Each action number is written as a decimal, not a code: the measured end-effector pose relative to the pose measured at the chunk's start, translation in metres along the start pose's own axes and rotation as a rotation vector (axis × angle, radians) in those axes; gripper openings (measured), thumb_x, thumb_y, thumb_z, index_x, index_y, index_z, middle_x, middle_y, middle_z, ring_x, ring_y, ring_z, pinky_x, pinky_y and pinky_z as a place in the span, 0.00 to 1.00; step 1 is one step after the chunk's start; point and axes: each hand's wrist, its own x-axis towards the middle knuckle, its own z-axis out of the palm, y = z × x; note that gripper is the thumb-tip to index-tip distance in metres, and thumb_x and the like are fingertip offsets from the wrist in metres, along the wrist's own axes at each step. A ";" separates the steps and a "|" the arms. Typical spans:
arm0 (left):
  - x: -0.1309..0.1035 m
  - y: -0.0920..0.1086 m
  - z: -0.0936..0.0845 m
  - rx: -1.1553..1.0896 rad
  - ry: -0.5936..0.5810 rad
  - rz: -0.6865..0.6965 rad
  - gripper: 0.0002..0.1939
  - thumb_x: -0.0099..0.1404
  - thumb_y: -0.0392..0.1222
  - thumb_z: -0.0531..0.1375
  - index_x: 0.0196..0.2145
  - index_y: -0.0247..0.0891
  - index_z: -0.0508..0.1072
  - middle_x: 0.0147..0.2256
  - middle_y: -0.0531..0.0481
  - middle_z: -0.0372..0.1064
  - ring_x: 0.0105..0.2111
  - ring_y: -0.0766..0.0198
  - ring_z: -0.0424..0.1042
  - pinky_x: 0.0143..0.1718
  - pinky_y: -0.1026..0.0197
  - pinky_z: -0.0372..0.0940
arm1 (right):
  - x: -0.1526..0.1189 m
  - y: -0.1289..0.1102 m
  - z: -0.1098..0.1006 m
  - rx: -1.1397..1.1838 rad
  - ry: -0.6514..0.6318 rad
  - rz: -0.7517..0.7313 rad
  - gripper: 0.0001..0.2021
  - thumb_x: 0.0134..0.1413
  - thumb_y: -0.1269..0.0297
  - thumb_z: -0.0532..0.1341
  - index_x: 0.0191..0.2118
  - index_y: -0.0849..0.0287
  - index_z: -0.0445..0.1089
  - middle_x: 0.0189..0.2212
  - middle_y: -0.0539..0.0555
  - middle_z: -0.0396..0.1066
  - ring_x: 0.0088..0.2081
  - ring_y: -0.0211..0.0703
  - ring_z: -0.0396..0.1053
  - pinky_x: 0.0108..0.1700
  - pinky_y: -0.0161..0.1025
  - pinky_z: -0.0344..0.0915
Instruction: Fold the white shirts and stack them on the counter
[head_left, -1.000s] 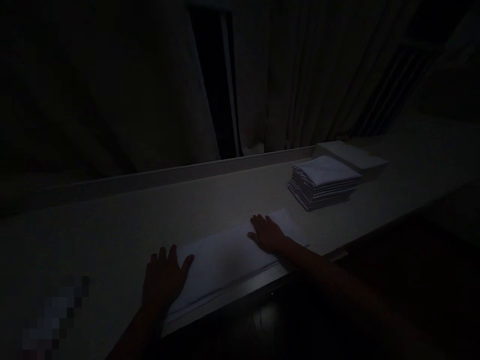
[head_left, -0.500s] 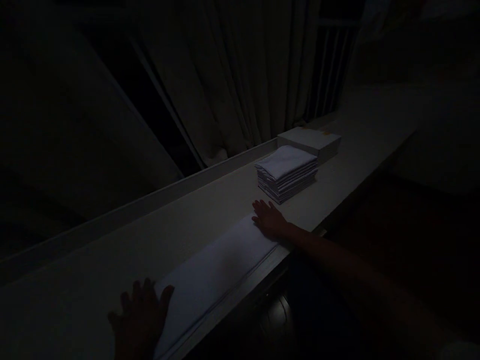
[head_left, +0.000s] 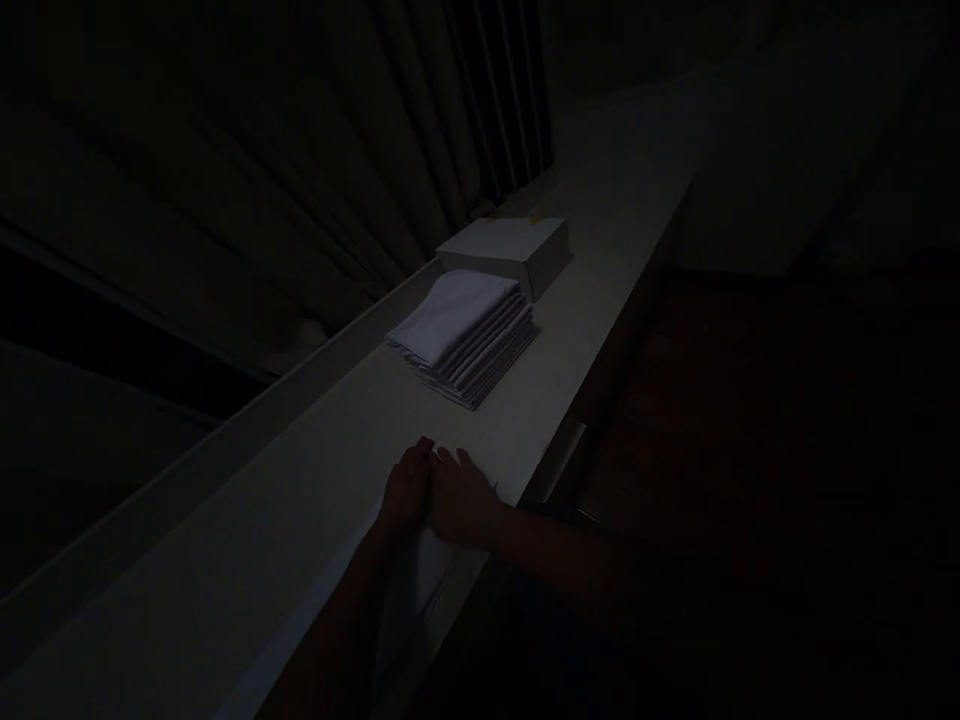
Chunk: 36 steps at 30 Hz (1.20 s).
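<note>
A white cloth (head_left: 435, 568), folded into a long strip, lies along the front of the white shelf (head_left: 315, 480). My left hand (head_left: 406, 490) rests at the strip's far end, its fingers stretched forward. Right beside it, my right hand (head_left: 461, 502) lies flat with fingers extended, and the two hands touch or nearly touch. Both cover the cloth's far end, and my left forearm hides part of its length. Just beyond my fingertips sits a neat stack of folded white cloths (head_left: 469, 325).
Behind the stack stands a white box (head_left: 506, 242) with small yellowish marks on top. A raised ledge (head_left: 330, 355) runs along the shelf's back, with a curtain (head_left: 352, 180) behind it. The view is very dark, and a reddish-brown floor (head_left: 720, 370) shows at right.
My left hand has moved from the strip's near end to its far end, beside my right hand. The view has swung right, so stack and box appear farther left.
</note>
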 end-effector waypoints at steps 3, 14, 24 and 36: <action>-0.013 -0.003 0.007 0.098 0.015 0.014 0.28 0.71 0.48 0.39 0.63 0.39 0.59 0.67 0.43 0.51 0.68 0.51 0.45 0.63 0.38 0.48 | -0.003 0.004 -0.004 -0.003 0.002 -0.017 0.27 0.63 0.59 0.51 0.62 0.70 0.59 0.64 0.68 0.56 0.67 0.61 0.44 0.65 0.62 0.39; -0.018 0.043 0.001 0.314 0.104 -0.085 0.32 0.71 0.54 0.39 0.68 0.38 0.50 0.67 0.43 0.49 0.67 0.46 0.47 0.62 0.40 0.50 | -0.083 0.021 -0.032 0.014 -0.047 0.096 0.33 0.66 0.47 0.48 0.67 0.67 0.51 0.67 0.63 0.49 0.69 0.56 0.39 0.68 0.58 0.33; -0.090 0.024 -0.049 0.296 0.149 -0.233 0.36 0.71 0.57 0.37 0.69 0.33 0.43 0.69 0.40 0.40 0.69 0.51 0.38 0.66 0.39 0.41 | -0.091 0.019 -0.045 0.021 -0.016 0.229 0.26 0.68 0.52 0.46 0.62 0.62 0.62 0.64 0.62 0.57 0.67 0.57 0.48 0.67 0.58 0.39; -0.262 0.003 -0.023 0.336 0.030 -0.446 0.42 0.63 0.69 0.45 0.69 0.49 0.41 0.70 0.42 0.33 0.69 0.40 0.35 0.62 0.30 0.40 | -0.078 0.002 -0.034 0.006 -0.004 0.282 0.29 0.66 0.52 0.49 0.64 0.70 0.58 0.62 0.68 0.60 0.62 0.56 0.57 0.63 0.51 0.49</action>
